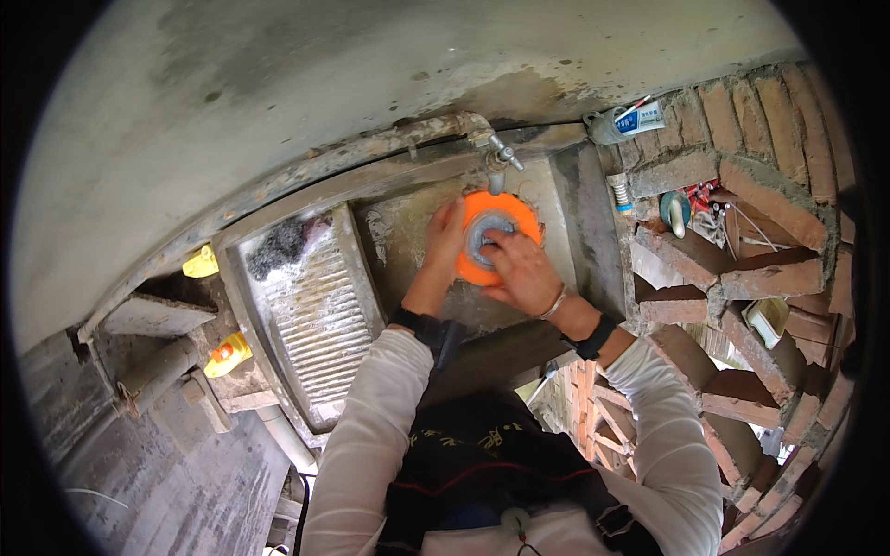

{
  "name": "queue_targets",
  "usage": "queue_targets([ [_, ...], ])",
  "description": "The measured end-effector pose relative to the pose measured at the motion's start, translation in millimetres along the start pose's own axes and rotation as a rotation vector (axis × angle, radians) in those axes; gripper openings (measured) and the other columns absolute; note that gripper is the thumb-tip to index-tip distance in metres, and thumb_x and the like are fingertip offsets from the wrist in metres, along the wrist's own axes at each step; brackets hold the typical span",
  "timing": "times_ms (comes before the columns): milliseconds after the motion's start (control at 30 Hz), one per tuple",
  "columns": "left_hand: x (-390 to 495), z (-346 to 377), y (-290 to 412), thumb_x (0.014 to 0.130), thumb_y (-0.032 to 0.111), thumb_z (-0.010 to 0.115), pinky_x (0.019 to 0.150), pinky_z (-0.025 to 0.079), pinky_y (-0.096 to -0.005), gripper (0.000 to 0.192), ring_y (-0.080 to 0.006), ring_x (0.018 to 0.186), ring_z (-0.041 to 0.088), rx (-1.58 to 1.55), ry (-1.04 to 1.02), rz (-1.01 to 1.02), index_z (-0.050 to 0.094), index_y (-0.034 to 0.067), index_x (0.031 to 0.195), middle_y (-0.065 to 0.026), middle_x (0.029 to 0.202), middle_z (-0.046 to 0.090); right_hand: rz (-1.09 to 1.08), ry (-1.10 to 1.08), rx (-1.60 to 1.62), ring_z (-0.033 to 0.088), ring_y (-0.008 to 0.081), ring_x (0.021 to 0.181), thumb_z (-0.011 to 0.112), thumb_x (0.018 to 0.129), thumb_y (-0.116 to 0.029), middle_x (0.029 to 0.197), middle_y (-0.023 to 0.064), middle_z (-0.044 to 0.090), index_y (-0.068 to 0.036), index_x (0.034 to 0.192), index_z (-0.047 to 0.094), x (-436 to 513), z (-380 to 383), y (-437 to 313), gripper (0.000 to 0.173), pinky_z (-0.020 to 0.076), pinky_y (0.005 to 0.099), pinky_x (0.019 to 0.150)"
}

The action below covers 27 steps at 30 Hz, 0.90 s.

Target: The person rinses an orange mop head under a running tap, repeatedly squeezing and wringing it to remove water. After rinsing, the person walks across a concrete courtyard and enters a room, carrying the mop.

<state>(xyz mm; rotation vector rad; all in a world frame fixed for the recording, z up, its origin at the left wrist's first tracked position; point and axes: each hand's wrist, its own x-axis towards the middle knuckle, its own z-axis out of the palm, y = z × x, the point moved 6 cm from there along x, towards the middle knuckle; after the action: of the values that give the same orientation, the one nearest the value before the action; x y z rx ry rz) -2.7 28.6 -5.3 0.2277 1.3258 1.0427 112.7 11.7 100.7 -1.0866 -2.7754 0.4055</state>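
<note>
An orange round plastic piece (523,208) with a grey centre is held under the metal tap (498,161), over the concrete sink basin (396,208). My left hand (443,240) grips its left rim. My right hand (523,270) reaches over its lower right part, with the fingertips at the grey centre; whether those fingers hold anything is hidden. Left of the basin lies a ribbed concrete washboard (327,333) with whitish suds, and a dark wet bundle (278,249) rests at its upper end.
Two yellow bottles (201,263) (228,354) stand left of the washboard. A rusty pipe (334,156) runs along the wall to the tap. On the right, an openwork brick wall (772,281) holds a cup (605,128) with a tube (641,118), and a soap dish (767,321).
</note>
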Motion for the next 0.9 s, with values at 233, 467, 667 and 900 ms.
queue_targets([
  [233,-18.0,0.8,-2.7,0.085,0.031,0.060,0.070,0.044,-0.0306,0.028,-0.0184,0.077,0.057,0.229,-0.114,0.326,0.060,0.004,0.092,-0.0087,0.086,0.060,0.577,0.169,1.158,0.040,0.0222,0.122,0.045,0.092,-0.038,0.131,0.0127,0.042,-0.002,0.129,0.040,-1.8,26.0,82.6,0.052,0.0323,0.0324,0.100],
  [467,-81.5,4.2,44.8,0.076,0.024,0.068,0.071,0.046,-0.0365,0.023,-0.0317,0.083,0.057,0.696,-0.157,0.864,0.056,0.005,0.082,-0.0137,0.090,0.055,0.441,-0.252,1.486,0.048,0.0140,0.100,0.041,0.094,-0.038,0.107,0.0059,0.053,-0.002,0.108,0.052,-2.8,32.4,43.2,0.040,0.0368,0.0283,0.088],
  [667,-113.5,6.2,53.0,0.068,0.029,0.074,0.052,0.045,-0.0317,0.027,-0.0262,0.060,0.056,0.824,-0.213,0.991,0.058,0.008,0.072,-0.0087,0.075,0.057,0.495,-0.199,1.285,0.050,0.0115,0.070,0.051,0.087,-0.023,0.072,0.0041,0.054,0.003,0.077,0.054,-13.5,20.6,21.4,0.028,0.0410,0.0269,0.066],
  [900,-124.9,8.4,49.7,0.067,0.028,0.075,0.046,0.044,-0.0307,0.024,-0.0237,0.052,0.055,0.903,-0.241,1.058,0.059,0.009,0.068,-0.0061,0.065,0.057,0.602,-0.193,1.473,0.052,0.0108,0.067,0.051,0.083,-0.019,0.067,0.0048,0.057,0.004,0.074,0.057,-33.5,34.6,17.0,0.026,0.0415,0.0264,0.063],
])
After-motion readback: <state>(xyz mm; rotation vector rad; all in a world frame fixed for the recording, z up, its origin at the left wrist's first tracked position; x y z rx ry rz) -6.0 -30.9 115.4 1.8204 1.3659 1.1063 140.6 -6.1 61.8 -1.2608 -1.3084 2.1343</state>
